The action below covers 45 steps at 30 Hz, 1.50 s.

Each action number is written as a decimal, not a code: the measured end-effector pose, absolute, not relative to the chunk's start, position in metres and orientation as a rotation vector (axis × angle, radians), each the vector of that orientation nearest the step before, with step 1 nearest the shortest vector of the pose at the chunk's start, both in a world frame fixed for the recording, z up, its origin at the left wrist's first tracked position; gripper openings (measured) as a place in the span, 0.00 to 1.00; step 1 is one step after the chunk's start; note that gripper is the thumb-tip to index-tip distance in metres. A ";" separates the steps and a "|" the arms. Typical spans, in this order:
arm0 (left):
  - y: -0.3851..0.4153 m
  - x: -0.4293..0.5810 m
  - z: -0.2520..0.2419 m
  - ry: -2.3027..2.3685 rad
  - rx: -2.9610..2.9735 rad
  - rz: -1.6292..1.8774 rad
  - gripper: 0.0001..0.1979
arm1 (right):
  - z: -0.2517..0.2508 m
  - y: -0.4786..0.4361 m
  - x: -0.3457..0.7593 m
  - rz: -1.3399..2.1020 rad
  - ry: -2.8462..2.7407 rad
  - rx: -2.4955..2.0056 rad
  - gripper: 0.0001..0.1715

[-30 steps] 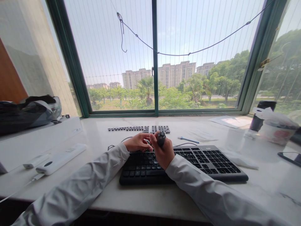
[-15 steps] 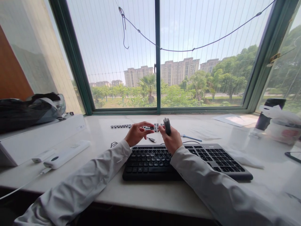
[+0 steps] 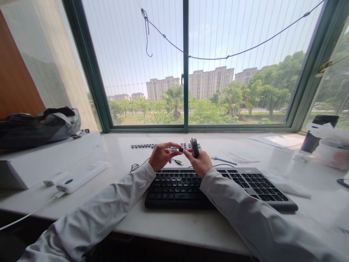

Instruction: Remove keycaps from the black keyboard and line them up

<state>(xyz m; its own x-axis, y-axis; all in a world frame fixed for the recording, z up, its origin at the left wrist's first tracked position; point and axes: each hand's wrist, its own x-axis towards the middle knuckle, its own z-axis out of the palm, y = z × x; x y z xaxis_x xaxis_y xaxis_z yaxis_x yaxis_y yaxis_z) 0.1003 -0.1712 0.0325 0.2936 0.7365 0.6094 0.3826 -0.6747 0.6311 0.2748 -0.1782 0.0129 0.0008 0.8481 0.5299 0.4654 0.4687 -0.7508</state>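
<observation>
A black keyboard lies on the white sill in front of me. Both hands hover just beyond its far edge. My left hand pinches a small black keycap between thumb and fingertips. My right hand is wrapped round a dark keycap puller tool held upright, and its fingertips meet the keycap too. Behind the hands, rows of removed black keycaps lie on the sill. A thin black cable with a plug runs under the hands.
A white box with a dark bag on it stands at the left. A white power strip lies beside it. A blue pen, paper, a dark cup and a phone are at the right.
Both hands lifted off the keyboard's top rows and moved away from me. The left hand now pinches a keycap in the air, and the right hand brought its tool upright beside it.
</observation>
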 end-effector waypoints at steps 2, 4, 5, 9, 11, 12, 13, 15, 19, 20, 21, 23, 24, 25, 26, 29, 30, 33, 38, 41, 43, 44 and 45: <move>-0.170 0.101 0.031 0.978 2.195 1.325 0.21 | 0.013 -0.178 0.275 0.450 -1.643 -1.162 0.22; -0.170 0.101 0.030 0.946 2.187 1.307 0.21 | 0.013 -0.178 0.276 0.459 -1.656 -1.169 0.22; -0.169 0.102 0.029 0.934 2.184 1.301 0.21 | 0.013 -0.178 0.276 0.461 -1.666 -1.170 0.22; -0.170 0.101 0.029 0.969 2.201 1.326 0.22 | 0.014 -0.178 0.276 0.453 -1.677 -1.176 0.20; -0.171 0.101 0.030 1.031 2.242 1.356 0.21 | 0.015 -0.179 0.276 0.438 -1.666 -1.192 0.19; -0.172 0.101 0.030 1.060 2.269 1.368 0.20 | 0.015 -0.179 0.276 0.430 -1.663 -1.194 0.19; -0.172 0.101 0.031 1.083 2.296 1.375 0.19 | 0.016 -0.180 0.276 0.424 -1.665 -1.194 0.18; -0.173 0.101 0.031 1.107 2.343 1.376 0.18 | 0.017 -0.181 0.276 0.412 -1.674 -1.193 0.17; -0.173 0.103 0.030 1.114 2.377 1.372 0.17 | 0.019 -0.184 0.275 0.370 -1.700 -1.213 0.16; -0.173 0.103 0.030 1.114 2.378 1.364 0.17 | 0.019 -0.185 0.275 0.352 -1.709 -1.215 0.15; -0.173 0.104 0.029 1.114 2.383 1.355 0.17 | 0.020 -0.186 0.274 0.330 -1.721 -1.218 0.15; -0.172 0.104 0.029 1.117 2.409 1.340 0.16 | 0.021 -0.188 0.275 0.278 -1.757 -1.230 0.14; -0.171 0.103 0.030 1.119 2.433 1.341 0.16 | 0.022 -0.188 0.276 0.242 -1.782 -1.243 0.14; -0.170 0.102 0.031 1.120 2.466 1.340 0.16 | 0.022 -0.189 0.277 0.190 -1.818 -1.260 0.13; -0.169 0.100 0.033 1.122 2.505 1.341 0.16 | 0.023 -0.190 0.278 0.121 -1.866 -1.277 0.12; -0.164 0.086 0.043 1.162 2.654 1.347 0.14 | 0.023 -0.192 0.281 -0.122 -2.039 -1.318 0.14; -0.161 0.079 0.048 1.202 2.708 1.350 0.13 | 0.022 -0.193 0.282 -0.182 -2.086 -1.327 0.16; -0.145 0.052 0.058 1.425 2.785 1.374 0.13 | 0.020 -0.193 0.284 -0.270 -2.171 -1.337 0.17; -0.103 -0.001 0.057 1.805 2.890 1.049 0.13 | 0.025 -0.194 0.289 -0.277 -2.265 -1.437 0.16; -0.076 -0.024 0.048 2.062 2.779 0.704 0.12 | 0.029 -0.195 0.292 -0.281 -2.289 -1.493 0.16; -0.062 -0.033 0.040 2.119 2.681 0.492 0.10 | 0.029 -0.196 0.294 -0.298 -2.284 -1.487 0.16; -0.056 -0.036 0.037 2.146 2.627 0.416 0.09 | 0.029 -0.196 0.294 -0.305 -2.278 -1.482 0.16; -0.051 -0.038 0.033 2.173 2.570 0.353 0.08 | 0.029 -0.196 0.294 -0.309 -2.274 -1.481 0.16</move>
<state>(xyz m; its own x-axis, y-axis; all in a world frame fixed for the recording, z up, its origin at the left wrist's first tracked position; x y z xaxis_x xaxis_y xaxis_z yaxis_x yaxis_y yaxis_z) -0.0379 -0.0514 0.0329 0.1660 0.9360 0.3103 0.9861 -0.1582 -0.0502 0.2938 -0.1958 0.0289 -0.3538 0.8201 0.4497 0.9104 0.4122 -0.0354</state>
